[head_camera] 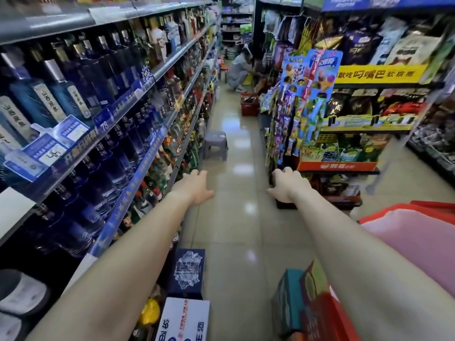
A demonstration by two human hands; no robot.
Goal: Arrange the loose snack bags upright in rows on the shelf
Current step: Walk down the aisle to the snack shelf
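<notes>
Left hand point(197, 188), right hand point(286, 185) being held out empty, fingers loose; snack bags point(349, 153) being displayed to their right, right hand nearer.

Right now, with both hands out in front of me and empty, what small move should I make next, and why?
Probably swing the right hand toward the snack shelf beside it. Both it and the left hand hold nothing above the aisle floor, bottles fill the left side, and the snack bags sit on the right.
</notes>
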